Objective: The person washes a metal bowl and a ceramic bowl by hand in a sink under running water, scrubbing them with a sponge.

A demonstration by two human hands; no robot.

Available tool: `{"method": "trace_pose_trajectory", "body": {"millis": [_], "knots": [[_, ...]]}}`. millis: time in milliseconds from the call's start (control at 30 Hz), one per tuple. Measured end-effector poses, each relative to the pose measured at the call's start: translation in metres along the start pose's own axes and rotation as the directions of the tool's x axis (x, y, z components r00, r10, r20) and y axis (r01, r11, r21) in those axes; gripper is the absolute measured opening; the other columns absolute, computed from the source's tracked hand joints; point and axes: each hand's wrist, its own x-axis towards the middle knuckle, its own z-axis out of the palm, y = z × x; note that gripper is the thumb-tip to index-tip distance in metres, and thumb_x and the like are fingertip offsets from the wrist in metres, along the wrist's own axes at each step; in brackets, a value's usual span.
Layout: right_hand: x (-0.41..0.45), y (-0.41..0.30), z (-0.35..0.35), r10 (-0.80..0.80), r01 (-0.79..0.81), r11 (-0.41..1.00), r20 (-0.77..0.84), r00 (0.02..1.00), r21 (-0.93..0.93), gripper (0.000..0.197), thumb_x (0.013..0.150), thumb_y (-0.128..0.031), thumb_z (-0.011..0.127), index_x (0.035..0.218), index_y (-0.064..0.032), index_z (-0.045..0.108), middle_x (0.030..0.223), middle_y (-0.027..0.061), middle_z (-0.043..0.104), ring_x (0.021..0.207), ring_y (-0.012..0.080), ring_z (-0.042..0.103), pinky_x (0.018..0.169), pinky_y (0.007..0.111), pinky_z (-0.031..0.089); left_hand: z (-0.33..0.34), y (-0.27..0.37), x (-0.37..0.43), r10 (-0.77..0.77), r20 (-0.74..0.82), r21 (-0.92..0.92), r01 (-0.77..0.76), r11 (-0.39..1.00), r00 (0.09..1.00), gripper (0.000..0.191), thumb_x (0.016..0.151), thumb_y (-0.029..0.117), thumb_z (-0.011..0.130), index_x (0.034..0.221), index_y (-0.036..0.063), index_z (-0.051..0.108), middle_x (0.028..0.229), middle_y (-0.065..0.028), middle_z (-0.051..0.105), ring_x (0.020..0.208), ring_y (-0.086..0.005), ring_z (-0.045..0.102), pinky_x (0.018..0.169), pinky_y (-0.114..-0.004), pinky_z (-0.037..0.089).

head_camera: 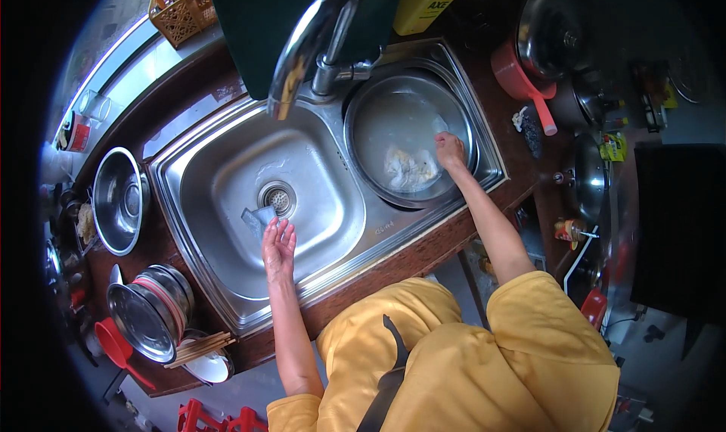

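A round metal basin (363, 165) of cloudy water sits over the right side of the sink, with a whitish crumpled mass (409, 170) in it. My right hand (451, 150) reaches over the basin's right part, fingers curled, at a small translucent whitish piece (439, 124); its fingertips are partly hidden. Over the left sink bowl (317, 142), my left hand (279, 247) is palm up with its fingers a little bent and holds nothing. Just beyond its fingertips, a thin grey-blue piece (258, 221) lies beside the drain strainer (278, 199). A chrome faucet (289, 52) arches above the bowl.
On the left counter are a steel bowl (118, 201), stacked metal bowls (142, 318), wooden chopsticks (199, 350) and a red ladle (115, 341). A pink dipper (513, 71) and a pan (590, 176) stand at right. A yellow bottle (426, 3) is behind the sink.
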Motion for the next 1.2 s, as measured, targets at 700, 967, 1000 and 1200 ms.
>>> {"method": "trace_pose_trajectory", "body": {"millis": [700, 967, 1000, 1200], "knots": [[0.027, -0.036, -0.103, -0.621, -0.142, 0.461, 0.433, 0.653, 0.876, 0.015, 0.08, -0.02, 0.059, 0.082, -0.0059, 0.058, 0.078, 0.0004, 0.056, 0.075, 0.0078, 0.05, 0.069, 0.021, 0.04, 0.301, -0.081, 0.045, -0.326, 0.672, 0.708, -0.447, 0.546, 0.665, 0.044, 0.063, 0.001, 0.046, 0.106, 0.0024, 0.057, 0.108, -0.0096, 0.055, 0.1, -0.0218, 0.049, 0.095, -0.032, 0.034], [0.044, -0.003, -0.096, -0.579, 0.397, 0.687, 0.127, 0.806, 0.609, 0.012, 0.071, -0.005, 0.063, 0.078, -0.0036, 0.054, 0.073, 0.0048, 0.055, 0.07, 0.0161, 0.053, 0.068, 0.026, 0.042, 0.322, -0.063, 0.027, 0.169, 0.845, 0.532, -0.831, -0.162, 0.508, 0.008, 0.065, -0.004, 0.058, 0.069, 0.0023, 0.058, 0.072, -0.0084, 0.055, 0.07, -0.0221, 0.05, 0.062, -0.03, 0.043], [0.039, -0.002, -0.094, -0.615, 0.504, 0.697, 0.063, 0.786, 0.51, 0.013, 0.068, -0.002, 0.063, 0.075, -0.0037, 0.052, 0.071, 0.0062, 0.053, 0.07, 0.0202, 0.053, 0.067, 0.03, 0.042, 0.313, -0.066, 0.031, 0.184, 0.862, 0.505, -0.836, -0.215, 0.473, 0.011, 0.062, -0.005, 0.061, 0.067, 0.0042, 0.058, 0.07, -0.0096, 0.052, 0.07, -0.0262, 0.046, 0.061, -0.034, 0.041], [-0.004, 0.024, -0.023, -0.702, 0.607, 0.662, 0.08, 0.708, 0.44, 0.019, 0.064, 0.005, 0.061, 0.073, -0.0048, 0.048, 0.073, 0.0093, 0.05, 0.077, 0.029, 0.052, 0.067, 0.037, 0.042, 0.259, -0.1, 0.051, 0.118, 0.738, 0.639, -0.633, -0.436, 0.664, 0.012, 0.062, -0.004, 0.06, 0.065, 0.0079, 0.059, 0.079, -0.0103, 0.052, 0.08, -0.029, 0.047, 0.07, -0.036, 0.042]]}}
